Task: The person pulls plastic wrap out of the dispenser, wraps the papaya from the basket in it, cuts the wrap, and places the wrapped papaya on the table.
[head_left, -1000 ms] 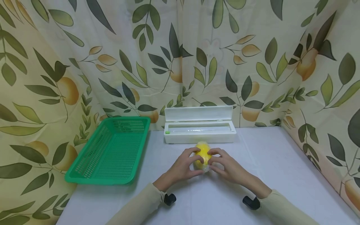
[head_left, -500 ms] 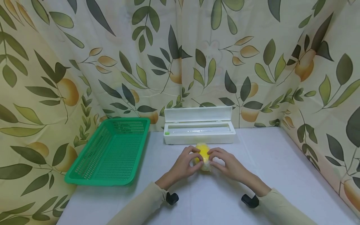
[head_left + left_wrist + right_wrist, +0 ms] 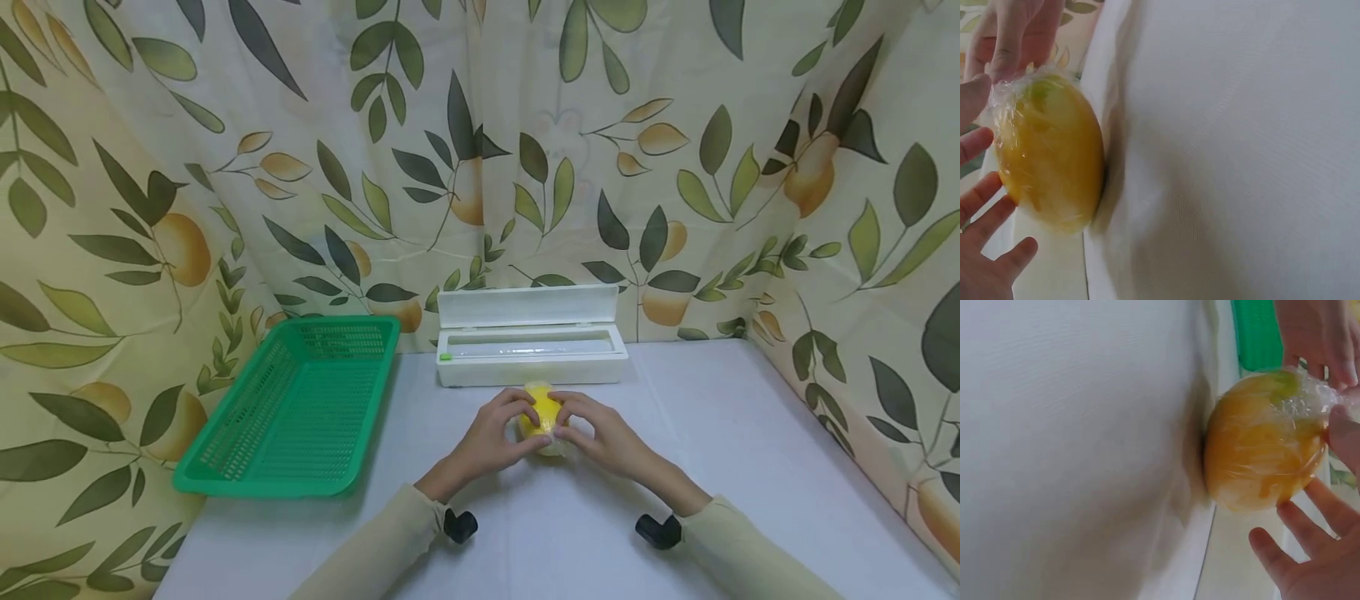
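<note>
A yellow mango [image 3: 542, 408], wrapped in clear cling film [image 3: 1304, 403], sits on the white cloth between the two hands. Green shows at one end of it in the right wrist view, where the film is bunched and wrinkled. My left hand [image 3: 491, 433] curls along its left side, thumb on the near bunched film. From the other side, my right hand [image 3: 611, 437] holds the film with thumb and forefinger, while other fingertips rest by the fruit. In the left wrist view the mango [image 3: 1054, 156] lies just beyond the left fingertips. Fingers partly hide the gathered film.
Behind the mango stands a white cling film dispenser [image 3: 532, 371] with its lid raised and a green slider at its left. A green plastic basket [image 3: 262, 483] stands on the left. A leaf-patterned curtain [image 3: 480, 242] hangs around the table.
Both hands have stayed at the mango, with small finger shifts. The left thumb has moved right over the near film, and the right hand has come slightly further left.
</note>
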The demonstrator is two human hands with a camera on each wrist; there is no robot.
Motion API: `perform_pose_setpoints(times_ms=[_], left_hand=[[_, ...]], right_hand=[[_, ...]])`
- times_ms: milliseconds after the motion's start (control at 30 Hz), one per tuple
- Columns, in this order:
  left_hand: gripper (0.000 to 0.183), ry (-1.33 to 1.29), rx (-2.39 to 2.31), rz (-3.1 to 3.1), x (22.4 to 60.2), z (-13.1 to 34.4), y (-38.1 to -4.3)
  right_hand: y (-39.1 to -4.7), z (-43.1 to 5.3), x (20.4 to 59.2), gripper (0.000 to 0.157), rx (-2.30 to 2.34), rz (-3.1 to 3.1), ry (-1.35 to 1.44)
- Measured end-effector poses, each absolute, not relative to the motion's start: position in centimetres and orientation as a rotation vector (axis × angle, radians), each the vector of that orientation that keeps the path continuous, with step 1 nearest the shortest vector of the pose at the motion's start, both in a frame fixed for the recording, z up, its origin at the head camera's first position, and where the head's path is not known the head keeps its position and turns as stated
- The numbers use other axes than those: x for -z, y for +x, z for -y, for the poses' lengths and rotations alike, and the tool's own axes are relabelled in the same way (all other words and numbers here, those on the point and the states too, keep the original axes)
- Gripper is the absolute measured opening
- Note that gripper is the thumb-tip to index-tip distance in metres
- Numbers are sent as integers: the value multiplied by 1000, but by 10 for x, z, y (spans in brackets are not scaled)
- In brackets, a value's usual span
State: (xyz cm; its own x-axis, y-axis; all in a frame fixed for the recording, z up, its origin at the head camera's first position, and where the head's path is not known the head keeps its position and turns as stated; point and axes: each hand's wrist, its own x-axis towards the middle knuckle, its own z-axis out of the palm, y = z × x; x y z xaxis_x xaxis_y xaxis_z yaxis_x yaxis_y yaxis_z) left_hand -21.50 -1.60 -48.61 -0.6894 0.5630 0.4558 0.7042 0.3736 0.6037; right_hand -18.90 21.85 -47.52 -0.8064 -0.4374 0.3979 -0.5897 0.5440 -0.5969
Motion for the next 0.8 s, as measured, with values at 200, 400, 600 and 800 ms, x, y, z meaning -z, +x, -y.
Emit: perform_pose_setpoints(times_ms=[200,400,600,800], left_hand=[[25,-1077,1239,2465,491,13,-223],[23,-1079,1303,2425,492,13,-228],[21,-1107,1375,2389,493,14,-230],[21,-1109,1369,2404,493,15,-231]], right_hand=[[-193,-217,474,19,-1097,2586,867],[-195,-215,470,21,-1088,2610,853],[-200,-214,470,24,-1260,2654,768],[-205,-214,469,22,-1321,2676,749]])
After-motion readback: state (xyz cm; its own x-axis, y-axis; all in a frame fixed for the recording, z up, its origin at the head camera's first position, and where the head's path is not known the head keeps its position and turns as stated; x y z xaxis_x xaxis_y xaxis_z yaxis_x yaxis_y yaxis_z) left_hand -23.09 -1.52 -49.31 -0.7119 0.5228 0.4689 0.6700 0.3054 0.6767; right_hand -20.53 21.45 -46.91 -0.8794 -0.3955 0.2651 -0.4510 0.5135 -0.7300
